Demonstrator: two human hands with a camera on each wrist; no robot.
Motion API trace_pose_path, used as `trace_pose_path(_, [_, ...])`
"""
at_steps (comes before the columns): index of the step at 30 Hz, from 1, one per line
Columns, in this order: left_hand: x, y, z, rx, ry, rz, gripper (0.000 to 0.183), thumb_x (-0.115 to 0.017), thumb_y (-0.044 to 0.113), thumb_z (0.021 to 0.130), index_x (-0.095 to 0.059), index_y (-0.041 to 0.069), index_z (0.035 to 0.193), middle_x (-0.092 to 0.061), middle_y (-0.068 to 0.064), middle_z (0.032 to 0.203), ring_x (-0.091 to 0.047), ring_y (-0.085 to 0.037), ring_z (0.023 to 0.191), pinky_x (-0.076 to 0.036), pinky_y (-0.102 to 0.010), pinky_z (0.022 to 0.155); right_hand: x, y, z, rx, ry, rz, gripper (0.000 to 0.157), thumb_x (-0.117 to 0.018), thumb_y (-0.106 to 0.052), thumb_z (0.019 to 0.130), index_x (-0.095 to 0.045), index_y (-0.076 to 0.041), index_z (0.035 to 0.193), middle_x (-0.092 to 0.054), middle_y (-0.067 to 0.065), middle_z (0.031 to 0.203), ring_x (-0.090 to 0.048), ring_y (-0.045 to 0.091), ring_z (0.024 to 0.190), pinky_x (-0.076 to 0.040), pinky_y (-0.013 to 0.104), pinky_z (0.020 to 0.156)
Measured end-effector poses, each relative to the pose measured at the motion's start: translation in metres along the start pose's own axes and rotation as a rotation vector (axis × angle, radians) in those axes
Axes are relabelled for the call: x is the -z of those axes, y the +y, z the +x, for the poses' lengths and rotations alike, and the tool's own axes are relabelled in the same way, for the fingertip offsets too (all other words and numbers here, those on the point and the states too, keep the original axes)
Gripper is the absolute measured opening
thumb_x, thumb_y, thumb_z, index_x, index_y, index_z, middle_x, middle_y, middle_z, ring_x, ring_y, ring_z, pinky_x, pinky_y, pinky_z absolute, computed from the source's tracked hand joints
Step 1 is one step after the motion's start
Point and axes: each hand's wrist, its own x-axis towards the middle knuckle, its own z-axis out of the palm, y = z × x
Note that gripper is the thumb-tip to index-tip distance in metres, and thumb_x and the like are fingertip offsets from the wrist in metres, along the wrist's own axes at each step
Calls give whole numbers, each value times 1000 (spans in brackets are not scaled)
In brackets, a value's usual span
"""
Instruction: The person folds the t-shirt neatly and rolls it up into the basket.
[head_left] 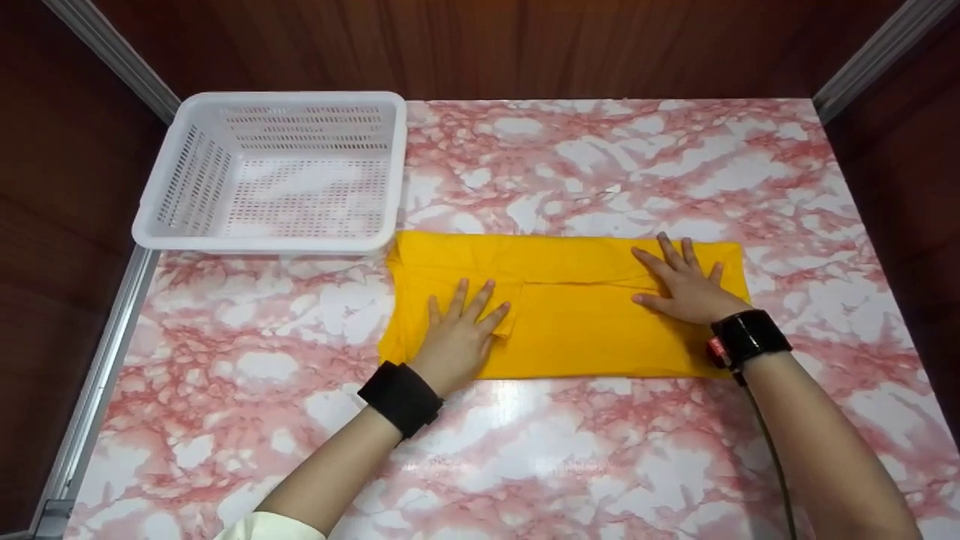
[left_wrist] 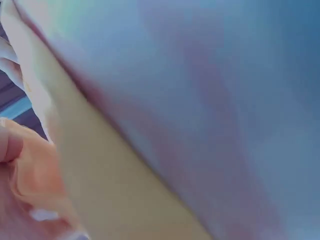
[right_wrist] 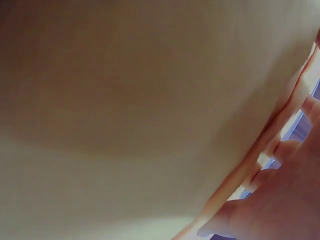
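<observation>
A yellow garment [head_left: 585,330], folded into a long flat rectangle, lies on the table in the head view. Across its middle runs a folded edge, with a sleeve-like flap on the left part. My left hand [head_left: 459,341] rests on that left part, fingers straight and spread. On the right end lies my right hand [head_left: 686,289], palm down with fingers spread. In the right wrist view the cloth [right_wrist: 125,125] fills most of the picture, with fingers [right_wrist: 280,200] at the right edge. The left wrist view is blurred, with part of the cloth [left_wrist: 110,175] crossing it.
A white plastic basket [head_left: 401,172] with slotted walls stands at the back left, close to the garment's upper left corner. The table [head_left: 615,450] has a red and white marbled top. Dark wood panels [head_left: 510,45] enclose it at the back and sides. A cable [head_left: 772,450] trails from the right wrist.
</observation>
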Motion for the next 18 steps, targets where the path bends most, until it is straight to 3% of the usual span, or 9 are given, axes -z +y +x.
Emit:
trace_pose_path(6, [-1, 12, -5, 83, -117, -19, 69, -27, 64, 86, -10, 29, 143, -2, -11, 150, 3, -36, 135, -3, -68, 96, -3, 0, 0, -14, -16, 1, 74, -40, -63, 82, -1, -40, 141, 24, 2, 147, 28, 31, 130, 20, 70, 84])
trace_pose_path(10, [-2, 11, -5, 108, -144, -51, 78, -28, 66, 83, -3, 25, 144, 7, -15, 149, 10, -36, 134, 1, -67, 97, -4, 0, 2, -30, -40, 4, 79, -40, -67, 79, 4, -42, 140, 29, 0, 144, 32, 29, 127, 24, 69, 81])
trace_pose_path(12, [-3, 7, -6, 94, -153, -76, 79, -34, 61, 86, 1, 21, 144, 8, -15, 148, 10, -34, 135, 1, -65, 99, -5, 0, 3, -36, -51, 8, 81, -40, -68, 78, 6, -42, 139, 31, -1, 143, 34, 29, 126, 26, 69, 79])
trace_pose_path(15, [-3, -6, -10, 96, -124, -113, 76, -45, 40, 90, 2, 15, 144, 5, -14, 149, 6, -29, 136, -2, -55, 105, -5, 0, 4, -43, -67, 5, 82, -40, -69, 78, 8, -43, 139, 33, -1, 142, 36, 28, 125, 27, 68, 78])
trace_pose_path(18, [-1, -19, -17, 124, -56, -100, 67, -48, 18, 90, -10, 8, 144, -5, -14, 149, -4, -27, 137, -10, -47, 108, -4, 1, 4, -52, -74, 5, 82, -39, -70, 77, 9, -44, 138, 34, -2, 141, 37, 27, 125, 29, 67, 77])
